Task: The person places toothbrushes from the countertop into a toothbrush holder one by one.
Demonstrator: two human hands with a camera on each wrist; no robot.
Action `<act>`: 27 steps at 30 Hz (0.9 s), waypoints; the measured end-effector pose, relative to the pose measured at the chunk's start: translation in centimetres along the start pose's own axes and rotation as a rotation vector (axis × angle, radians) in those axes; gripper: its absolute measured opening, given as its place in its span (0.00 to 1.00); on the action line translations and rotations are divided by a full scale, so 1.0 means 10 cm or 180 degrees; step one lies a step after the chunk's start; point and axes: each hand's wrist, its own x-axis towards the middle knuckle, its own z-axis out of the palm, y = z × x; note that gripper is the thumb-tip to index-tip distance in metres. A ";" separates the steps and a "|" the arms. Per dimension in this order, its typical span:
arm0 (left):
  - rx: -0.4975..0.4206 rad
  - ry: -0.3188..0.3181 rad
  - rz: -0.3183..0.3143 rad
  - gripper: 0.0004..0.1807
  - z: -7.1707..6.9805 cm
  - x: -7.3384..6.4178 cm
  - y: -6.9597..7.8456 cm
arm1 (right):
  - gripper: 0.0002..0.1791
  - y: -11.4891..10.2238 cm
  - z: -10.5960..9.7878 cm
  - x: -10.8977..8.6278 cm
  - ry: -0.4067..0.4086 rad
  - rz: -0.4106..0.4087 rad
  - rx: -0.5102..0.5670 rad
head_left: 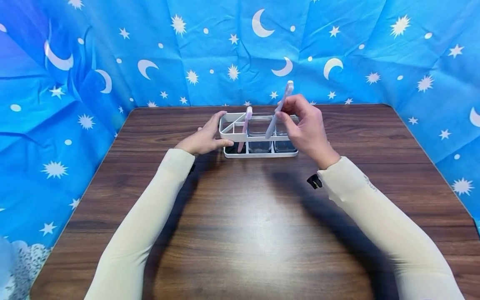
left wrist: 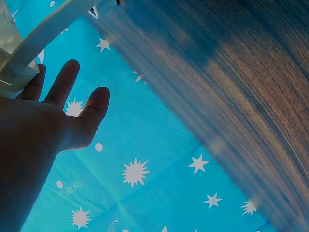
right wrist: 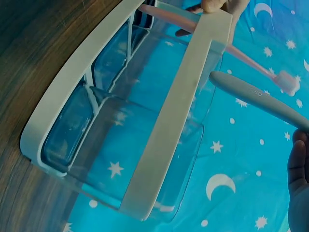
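Observation:
A white two-tier toothbrush holder [head_left: 258, 155] stands toward the far side of the table. My left hand [head_left: 205, 139] grips its left end, thumb at the front and fingers toward the back; some fingers stick out past it in the left wrist view. Between right thumb and fingers, my right hand [head_left: 308, 127] pinches a grey toothbrush [right wrist: 253, 95], bristles up, its lower end in front of the holder's top rail. The right wrist view shows that end apart from the rail. A pink toothbrush [right wrist: 253, 63] leans in the holder's left part, head upward.
Clear square cups [head_left: 260, 146] sit in the middle and right sections of the holder. Under it is a dark wood-grain table [head_left: 240, 216]. A blue cloth with moons and stars [head_left: 210, 41] hangs behind and along the sides.

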 end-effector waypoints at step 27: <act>0.0098 -0.0025 -0.0032 0.55 -0.02 0.01 -0.02 | 0.06 -0.07 0.47 0.24 -0.0110 -0.0473 0.0343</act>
